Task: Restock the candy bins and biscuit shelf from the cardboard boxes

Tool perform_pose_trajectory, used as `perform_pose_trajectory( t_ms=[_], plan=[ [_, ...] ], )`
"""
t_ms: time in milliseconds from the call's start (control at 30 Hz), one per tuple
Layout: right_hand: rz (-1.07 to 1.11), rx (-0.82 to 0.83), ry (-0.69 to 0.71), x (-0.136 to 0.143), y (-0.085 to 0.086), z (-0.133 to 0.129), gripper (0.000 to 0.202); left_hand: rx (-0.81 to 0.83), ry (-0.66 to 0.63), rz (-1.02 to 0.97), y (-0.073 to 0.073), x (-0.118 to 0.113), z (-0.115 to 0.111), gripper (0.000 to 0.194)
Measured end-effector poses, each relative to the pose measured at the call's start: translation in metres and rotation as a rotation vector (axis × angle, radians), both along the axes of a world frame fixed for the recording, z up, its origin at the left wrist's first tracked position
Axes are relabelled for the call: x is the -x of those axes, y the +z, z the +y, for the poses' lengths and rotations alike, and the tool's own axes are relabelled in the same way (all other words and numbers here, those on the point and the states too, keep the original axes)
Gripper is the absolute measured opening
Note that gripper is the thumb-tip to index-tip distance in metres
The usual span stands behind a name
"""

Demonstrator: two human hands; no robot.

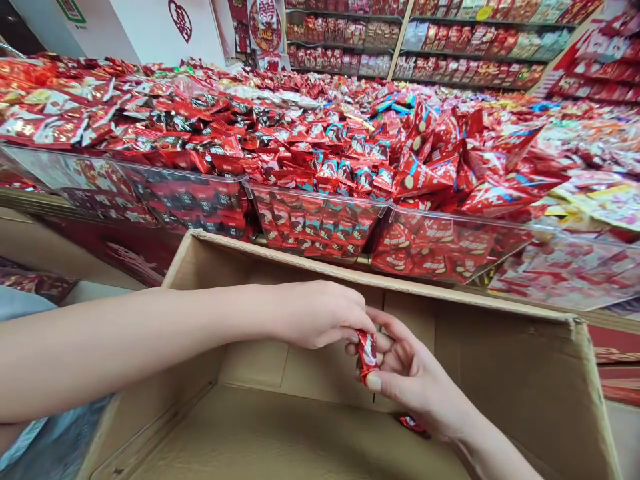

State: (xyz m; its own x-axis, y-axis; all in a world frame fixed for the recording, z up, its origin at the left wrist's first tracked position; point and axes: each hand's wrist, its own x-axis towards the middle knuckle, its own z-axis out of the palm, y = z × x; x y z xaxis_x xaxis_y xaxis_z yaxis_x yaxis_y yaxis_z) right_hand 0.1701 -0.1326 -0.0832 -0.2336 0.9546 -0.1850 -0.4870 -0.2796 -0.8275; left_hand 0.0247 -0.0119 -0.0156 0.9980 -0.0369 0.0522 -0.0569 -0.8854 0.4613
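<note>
Over the cardboard box (520,380), both hands meet at a small red wrapped candy (367,352). My left hand (320,313) comes in from the left, palm down. Its fingertips pinch the candy's upper end. From the lower right, my right hand (413,373) holds the candy's lower end between thumb and fingers, with its palm turned to the left. Inside the box lies a second red wrapped candy (414,425), partly hidden by my right wrist.
Beyond the box runs a row of clear plastic bins (320,223) heaped with red wrapped sweets (345,150). Shelves (400,50) of packaged goods stand at the back. The box's far rim (380,279) sits close against the bins.
</note>
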Motion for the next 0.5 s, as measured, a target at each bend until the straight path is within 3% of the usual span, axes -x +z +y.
perform_pose_trajectory(
  t_ms=[200, 367, 500],
  plan=[
    [-0.003, 0.038, -0.061, 0.003, -0.007, 0.001, 0.055, -0.204, 0.002, -0.033, -0.002, 0.002, 0.004, 0.012],
    [-0.238, 0.027, -0.168, 0.007, -0.01, 0.002, 0.017, -0.381, -0.013, -0.014, 0.004, 0.004, -0.002, 0.009],
    [-0.215, -0.004, -0.198, 0.012, -0.014, 0.003, 0.022, -0.405, 0.02, -0.044, 0.004, 0.007, -0.006, 0.008]
  ],
)
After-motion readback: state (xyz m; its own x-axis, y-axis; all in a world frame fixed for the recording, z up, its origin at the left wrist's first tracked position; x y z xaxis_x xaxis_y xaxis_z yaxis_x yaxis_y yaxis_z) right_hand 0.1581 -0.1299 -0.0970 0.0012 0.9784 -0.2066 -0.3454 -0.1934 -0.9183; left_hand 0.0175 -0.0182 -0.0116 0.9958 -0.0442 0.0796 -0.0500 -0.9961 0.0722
